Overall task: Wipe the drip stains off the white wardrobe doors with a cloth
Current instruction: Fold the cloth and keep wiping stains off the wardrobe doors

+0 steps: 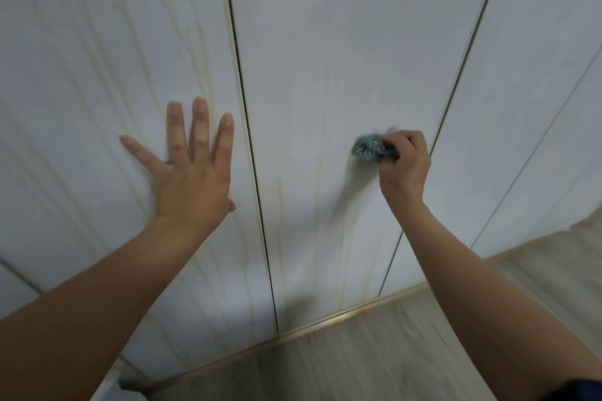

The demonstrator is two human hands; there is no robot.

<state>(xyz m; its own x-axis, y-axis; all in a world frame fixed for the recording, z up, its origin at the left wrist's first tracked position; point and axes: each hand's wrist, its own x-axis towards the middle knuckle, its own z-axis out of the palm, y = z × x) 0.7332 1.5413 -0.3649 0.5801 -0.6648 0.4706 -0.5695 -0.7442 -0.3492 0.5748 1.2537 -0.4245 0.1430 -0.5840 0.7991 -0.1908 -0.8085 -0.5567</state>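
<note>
Head view, looking down the face of a white wardrobe. Left door [81, 75]: many pale yellow-brown drip stains [200, 52] run lengthwise down the panel, from the top of the frame to its bottom edge. Left hand [192, 179] lies flat on this door, palm against the surface, fingers straight and spread with the tips pointing up the panel; it holds nothing. Its thumb side sits just beside the dark seam [241, 81] between the left and middle doors. Middle door [342, 42]: the upper part reads plain white; fainter streaks [317, 192] show on the lower part, below the level of the hands. Cloth [368, 150]: blue-grey, bunched into a wad, pressed against the middle door near its right edge. Its long axis runs roughly across the door, at right angles to the streaks; the free end points left and the other end is buried in the fist. Its edges are slightly blurred. Right hand [404, 166]: fingers curled tight round the cloth, back of the hand toward the camera, forearm coming up from the lower right. Right door [537, 58]: white, seen at a slant beyond a second seam. Brass-coloured strip [325, 324] runs along the foot of the doors, with pale wood-grain floor [374, 352] below it.
</note>
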